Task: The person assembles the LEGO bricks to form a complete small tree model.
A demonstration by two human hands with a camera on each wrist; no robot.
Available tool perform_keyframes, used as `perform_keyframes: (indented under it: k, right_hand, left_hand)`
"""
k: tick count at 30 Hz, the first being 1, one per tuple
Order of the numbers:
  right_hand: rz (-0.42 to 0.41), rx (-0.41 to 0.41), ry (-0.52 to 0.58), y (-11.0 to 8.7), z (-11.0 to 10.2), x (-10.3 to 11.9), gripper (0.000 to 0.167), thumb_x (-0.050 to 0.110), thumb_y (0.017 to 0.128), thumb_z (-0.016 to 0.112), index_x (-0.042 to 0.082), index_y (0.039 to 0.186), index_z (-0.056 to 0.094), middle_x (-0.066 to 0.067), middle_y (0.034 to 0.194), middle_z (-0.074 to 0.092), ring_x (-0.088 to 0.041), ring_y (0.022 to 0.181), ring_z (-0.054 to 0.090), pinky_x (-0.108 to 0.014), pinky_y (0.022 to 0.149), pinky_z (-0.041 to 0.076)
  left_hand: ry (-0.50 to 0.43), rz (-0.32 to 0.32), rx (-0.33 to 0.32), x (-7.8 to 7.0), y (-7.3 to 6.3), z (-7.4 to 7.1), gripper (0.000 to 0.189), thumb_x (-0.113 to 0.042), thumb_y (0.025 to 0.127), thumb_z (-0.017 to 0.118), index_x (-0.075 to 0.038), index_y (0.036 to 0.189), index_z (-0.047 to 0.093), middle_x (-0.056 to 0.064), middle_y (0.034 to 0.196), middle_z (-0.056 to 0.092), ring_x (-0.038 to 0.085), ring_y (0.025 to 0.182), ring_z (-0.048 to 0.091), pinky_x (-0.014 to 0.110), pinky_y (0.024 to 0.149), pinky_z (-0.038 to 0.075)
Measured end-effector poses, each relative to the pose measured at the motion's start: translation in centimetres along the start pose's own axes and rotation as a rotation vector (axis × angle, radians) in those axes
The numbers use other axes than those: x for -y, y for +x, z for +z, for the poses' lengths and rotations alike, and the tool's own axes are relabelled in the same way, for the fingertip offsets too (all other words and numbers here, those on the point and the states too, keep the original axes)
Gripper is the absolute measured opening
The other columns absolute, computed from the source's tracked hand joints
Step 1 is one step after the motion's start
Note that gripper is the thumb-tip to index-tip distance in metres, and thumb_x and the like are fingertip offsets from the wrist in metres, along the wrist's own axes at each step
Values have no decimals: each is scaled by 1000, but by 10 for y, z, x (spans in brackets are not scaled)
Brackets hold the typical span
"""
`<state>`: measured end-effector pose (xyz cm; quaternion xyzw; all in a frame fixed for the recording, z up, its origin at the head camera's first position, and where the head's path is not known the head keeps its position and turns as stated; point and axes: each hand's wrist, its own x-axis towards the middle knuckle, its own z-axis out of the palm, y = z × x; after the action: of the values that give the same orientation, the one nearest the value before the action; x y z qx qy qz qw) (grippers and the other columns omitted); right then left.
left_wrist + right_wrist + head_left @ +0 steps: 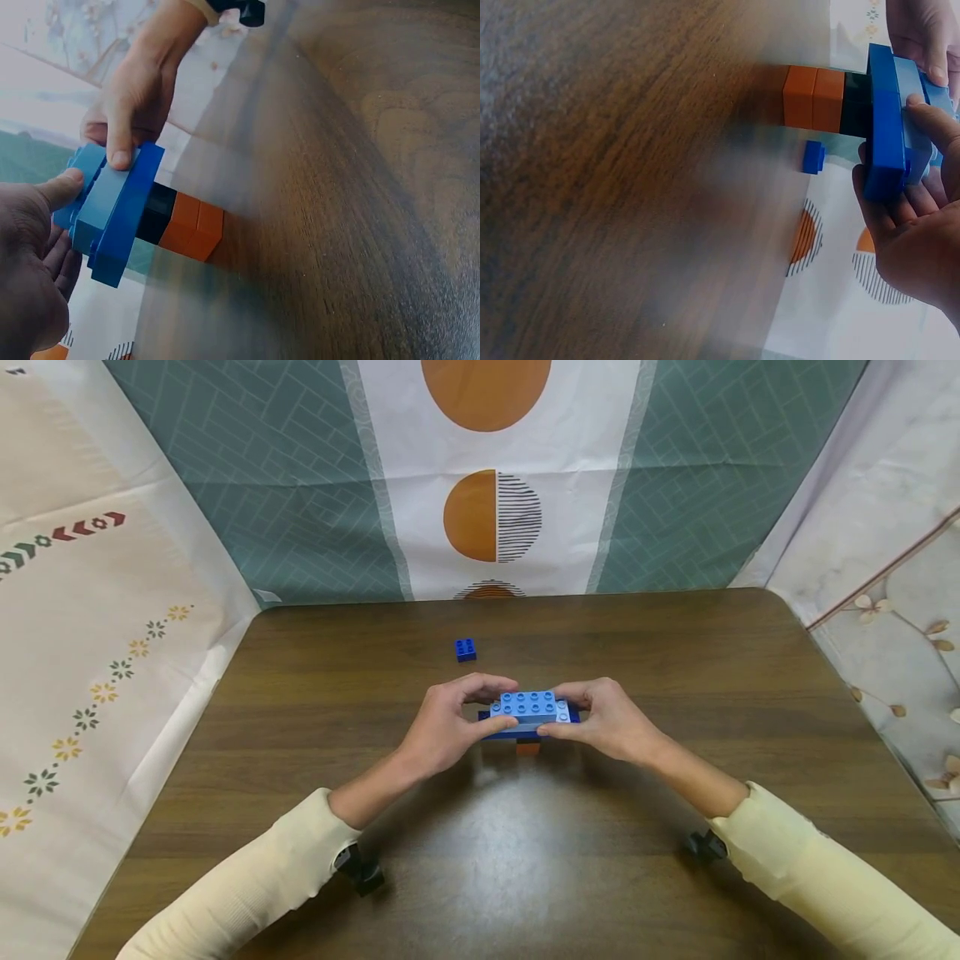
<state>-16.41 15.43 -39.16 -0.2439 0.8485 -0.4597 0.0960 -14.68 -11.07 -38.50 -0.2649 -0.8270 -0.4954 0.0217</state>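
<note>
A stack of toy building bricks stands on the table between the hands. Its stem is two orange bricks (814,99) under a black brick (157,212). Across the stem lies a wide dark blue layer (886,142), then a paler blue layer (105,196), with a light blue studded brick (527,703) on top. My left hand (452,717) pinches the top light blue brick, thumb on its near side and fingers behind. From the other end, my right hand (609,718) grips the pale blue layer, its thumb pressed on the near face. The fingers behind the stack are partly hidden.
A small dark blue brick (465,650) lies alone on the brown wooden table (337,652), beyond the stack and slightly left. Patterned cloths (300,485) hang behind the table and along both sides. Each wrist carries a small black device.
</note>
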Motion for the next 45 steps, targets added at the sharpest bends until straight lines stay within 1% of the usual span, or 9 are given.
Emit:
perform_keyframes:
  k: [6,19,26,29,32,35,37,41,45]
  right_hand:
    - [3,1,-1,0,0,0,45,20,89,90,1,127,75,-8,114,77,-23,91,67,-37,84,59]
    - [4,-7,-10,-2,0,0,46,20,89,90,1,128,75,-8,115,77,-21,91,68,-35,83,59]
    - [2,-5,-8,-1,0,0,46,19,89,90,0,128,74,-9,115,77,-22,91,68,-41,85,60]
    - [-7,-5,-7,-1,0,0,47,18,89,90,1,130,74,-9,118,76,-22,94,69,-43,88,60]
    - [-32,-17,20,-2,-1,2,52,18,88,90,4,135,72,-10,126,75,-23,103,72,-43,92,60]
    - [-70,-48,82,-4,-2,5,50,16,90,88,9,137,72,-8,133,73,-25,115,72,-39,95,60]
    - [-87,-70,114,-5,-3,8,44,15,92,85,12,135,74,-6,132,73,-24,118,72,-35,94,61]
    - [-88,-90,133,-7,-4,12,35,15,95,82,13,130,78,-4,126,76,-22,112,74,-29,85,62]
    - [-76,-88,133,-8,-3,11,35,13,95,83,12,129,78,-5,125,77,-22,109,74,-28,83,62]
  left_hand:
    - [-22,29,23,4,2,1,34,-16,93,85,-10,126,76,1,121,76,14,104,70,44,94,60]
    - [-71,31,35,12,1,3,35,-16,93,85,-10,126,77,-2,119,76,13,103,70,45,94,60]
    - [-73,36,27,14,2,5,35,-16,93,86,-11,126,77,-2,121,76,12,103,70,42,93,60]
    - [-72,41,29,15,2,5,35,-16,93,85,-11,126,76,-1,122,76,12,103,70,41,93,60]
    - [-57,41,27,15,2,4,36,-17,93,85,-11,127,76,-1,122,76,12,104,70,41,94,60]
    - [-44,33,25,15,1,3,36,-17,93,86,-11,127,76,-1,121,76,12,105,70,42,95,60]
    - [-41,27,24,15,1,3,36,-17,93,86,-11,127,76,-1,121,76,12,105,70,42,95,60]
    - [-47,29,27,16,1,3,36,-17,93,85,-11,127,76,-1,120,76,12,104,71,42,94,60]
    - [-47,35,32,17,1,3,36,-17,93,85,-11,127,76,-1,120,76,12,103,71,42,92,60]
